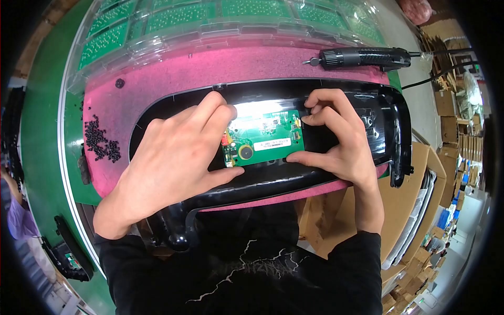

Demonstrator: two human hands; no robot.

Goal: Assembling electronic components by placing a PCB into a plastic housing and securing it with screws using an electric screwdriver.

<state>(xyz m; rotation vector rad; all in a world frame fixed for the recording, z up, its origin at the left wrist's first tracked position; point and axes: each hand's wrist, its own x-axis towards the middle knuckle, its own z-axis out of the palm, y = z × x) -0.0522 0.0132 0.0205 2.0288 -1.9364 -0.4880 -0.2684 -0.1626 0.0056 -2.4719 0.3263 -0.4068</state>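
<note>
A green circuit board (pixel 273 131) with a white label and a round black part sits over the middle of a glossy black plastic housing (pixel 178 107). My left hand (pixel 178 152) grips the board's left edge, thumb at the lower corner and fingers at the upper one. At the opposite edge, my right hand (pixel 338 139) holds the board between its thumb below and curled fingers above. Whether the board rests on the housing or is a little above it, I cannot tell. The housing lies across a pink mat (pixel 236 63).
Behind the mat stand clear plastic trays (pixel 210 31) of green boards. An electric screwdriver (pixel 365 58) lies at the back right, its cable running right. Small black screws (pixel 100 139) are heaped on the left. An open cardboard box (pixel 415 199) stands at the right, below the table.
</note>
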